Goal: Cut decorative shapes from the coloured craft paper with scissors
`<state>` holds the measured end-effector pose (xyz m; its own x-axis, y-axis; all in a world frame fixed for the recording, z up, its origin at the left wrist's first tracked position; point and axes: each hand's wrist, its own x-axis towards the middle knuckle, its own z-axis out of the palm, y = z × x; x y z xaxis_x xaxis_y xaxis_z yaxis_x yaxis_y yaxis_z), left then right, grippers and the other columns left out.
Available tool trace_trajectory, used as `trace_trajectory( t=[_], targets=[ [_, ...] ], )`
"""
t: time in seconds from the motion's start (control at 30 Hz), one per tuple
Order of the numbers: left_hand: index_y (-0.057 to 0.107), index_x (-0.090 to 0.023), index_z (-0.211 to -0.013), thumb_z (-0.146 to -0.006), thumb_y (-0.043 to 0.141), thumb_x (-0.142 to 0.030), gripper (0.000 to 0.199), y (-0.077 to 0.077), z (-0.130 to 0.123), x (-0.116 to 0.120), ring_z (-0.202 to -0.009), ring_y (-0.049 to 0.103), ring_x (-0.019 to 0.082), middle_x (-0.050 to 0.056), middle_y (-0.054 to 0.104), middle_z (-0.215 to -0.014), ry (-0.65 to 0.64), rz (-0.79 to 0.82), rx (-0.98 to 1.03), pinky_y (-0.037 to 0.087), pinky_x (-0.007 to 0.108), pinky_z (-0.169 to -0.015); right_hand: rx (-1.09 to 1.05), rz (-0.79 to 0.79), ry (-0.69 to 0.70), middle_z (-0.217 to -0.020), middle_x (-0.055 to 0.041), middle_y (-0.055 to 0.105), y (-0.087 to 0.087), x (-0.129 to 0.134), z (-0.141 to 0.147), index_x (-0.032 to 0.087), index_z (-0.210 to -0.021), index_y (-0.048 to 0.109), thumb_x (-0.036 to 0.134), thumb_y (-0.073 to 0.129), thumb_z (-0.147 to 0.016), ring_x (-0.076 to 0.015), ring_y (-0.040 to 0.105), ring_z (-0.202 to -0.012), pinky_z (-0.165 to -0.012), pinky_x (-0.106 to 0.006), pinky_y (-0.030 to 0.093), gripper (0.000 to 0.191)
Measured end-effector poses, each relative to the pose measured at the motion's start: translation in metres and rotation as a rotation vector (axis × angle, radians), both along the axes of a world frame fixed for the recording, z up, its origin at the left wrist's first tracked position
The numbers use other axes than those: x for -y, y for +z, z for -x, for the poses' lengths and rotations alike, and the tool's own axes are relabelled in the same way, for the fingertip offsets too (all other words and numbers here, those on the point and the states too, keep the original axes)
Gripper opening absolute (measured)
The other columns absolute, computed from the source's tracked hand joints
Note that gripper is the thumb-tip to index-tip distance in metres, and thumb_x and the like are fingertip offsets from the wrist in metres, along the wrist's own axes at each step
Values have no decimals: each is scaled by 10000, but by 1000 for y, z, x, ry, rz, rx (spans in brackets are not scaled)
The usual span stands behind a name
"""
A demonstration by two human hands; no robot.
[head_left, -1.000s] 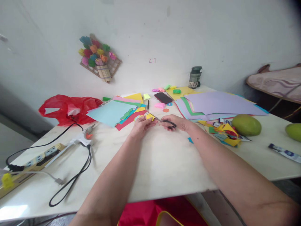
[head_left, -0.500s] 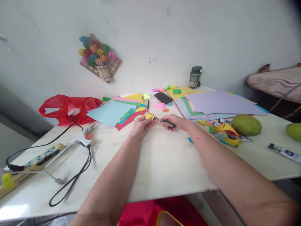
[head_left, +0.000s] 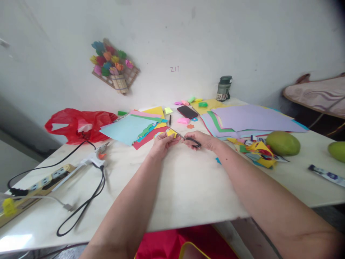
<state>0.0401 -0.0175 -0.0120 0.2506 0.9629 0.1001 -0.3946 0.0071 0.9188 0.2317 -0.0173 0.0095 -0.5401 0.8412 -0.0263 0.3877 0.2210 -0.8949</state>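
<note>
Near the middle of the table, my left hand (head_left: 163, 142) pinches a small piece of yellow paper (head_left: 171, 133). My right hand (head_left: 198, 139) is closed on the black handles of a pair of scissors (head_left: 194, 142). The blades point up and left and meet the yellow paper. Just behind the hands lie an orange paper cutout (head_left: 190, 126), a pink packet (head_left: 183, 121), a black pen (head_left: 170, 120) and a phone (head_left: 187, 112). Left of my left hand are a red sheet (head_left: 147, 138) and a light blue sheet (head_left: 125, 128).
On the left are a red plastic bag (head_left: 78, 124), a glue gun (head_left: 101, 154) and a power strip (head_left: 51, 180) with cables. To the right are purple paper sheets (head_left: 250, 117), paper scraps (head_left: 260, 153), a green fruit (head_left: 283, 143) and a tube (head_left: 326, 175). A bottle (head_left: 224, 88) stands behind.
</note>
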Motion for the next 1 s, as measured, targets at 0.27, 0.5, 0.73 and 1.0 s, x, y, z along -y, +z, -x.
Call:
trace_trajectory(
  t=[0.27, 0.5, 0.73, 1.0],
  targets=[
    [653, -87, -818, -675, 685, -209, 191, 0, 0, -1, -779, 667, 191, 115, 696, -837, -10, -4, -3, 505, 306, -800, -36, 18, -4, -495, 35, 502, -2, -2, 0, 130, -810, 564, 332, 580, -748, -53, 443, -380, -337, -159, 298, 212],
    [656, -90, -815, -681, 679, -201, 176, 0, 0, 0, -769, 667, 182, 109, 696, -833, -10, 0, -6, 511, 290, -783, -53, 39, -19, -499, 39, 501, -4, -4, 0, 134, -841, 575, 325, 591, -732, -56, 446, -380, -339, -160, 309, 221],
    [661, -92, -815, -670, 691, -211, 189, 0, 0, 0, -770, 666, 184, 102, 696, -832, -16, 3, 3, 514, 283, -766, -72, 59, -22, -473, 59, 473, 1, 0, 1, 129, -807, 567, 323, 625, -693, -49, 424, -367, -334, -164, 296, 232],
    [666, -92, -813, -674, 684, -238, 202, 0, 1, 0, -750, 664, 185, 101, 693, -829, -12, -19, -37, 512, 278, -731, -94, 64, -13, -469, 63, 464, 1, 0, 2, 131, -756, 553, 350, 659, -661, -51, 417, -378, -345, -176, 328, 262]
  ],
)
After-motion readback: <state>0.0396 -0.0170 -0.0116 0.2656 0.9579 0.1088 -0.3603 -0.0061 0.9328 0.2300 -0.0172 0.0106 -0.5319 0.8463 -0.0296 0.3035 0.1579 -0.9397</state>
